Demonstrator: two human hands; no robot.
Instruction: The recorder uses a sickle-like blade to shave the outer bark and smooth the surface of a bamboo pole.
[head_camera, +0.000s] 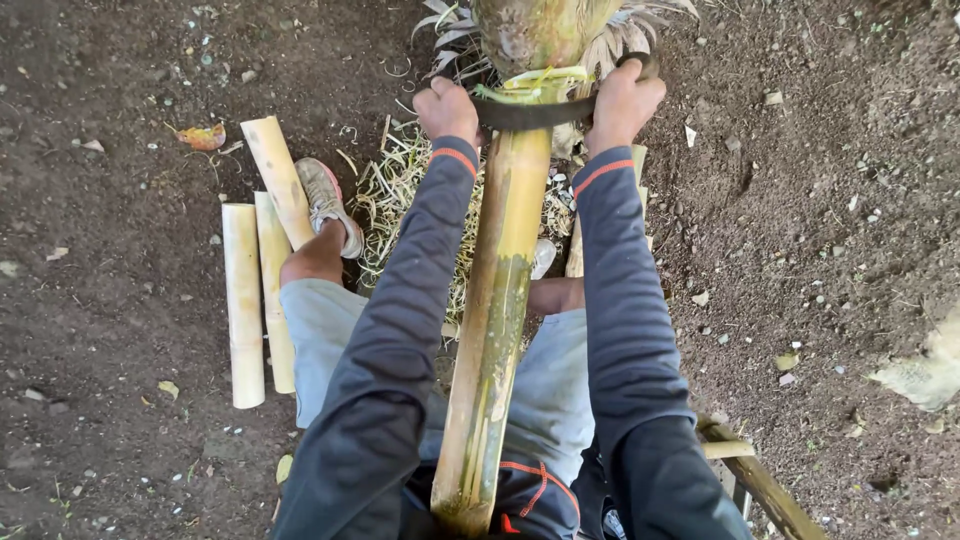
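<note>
Both your arms reach straight out ahead, sleeves dark with an orange stripe near each cuff, as you sit astride a long bamboo pole (497, 300). Your left hand (447, 110) is fisted tight around one end of a dark curved blade (530, 112), knuckles up; your right hand (622, 100) is clenched the same way around the other end. The blade lies crosswise over the pole, touching its far part, with thin green shavings (530, 82) curled just past it.

The pole's long axis runs away from you, from its cut end at your lap up the middle of the view to the hands, leaning slightly to the right as it goes. Its skin is yellow-green, with darker green streaks along the middle. The far end meets a thick green-brown stump (535, 30) ringed with dry leaves.

To your left, three pale cut bamboo lengths (243, 300) lie on the dark soil (120, 200), roughly parallel to the pole, beside your shoe (325, 200). Straw-like scrapings (400, 190) cover the ground between shoe and pole.
</note>
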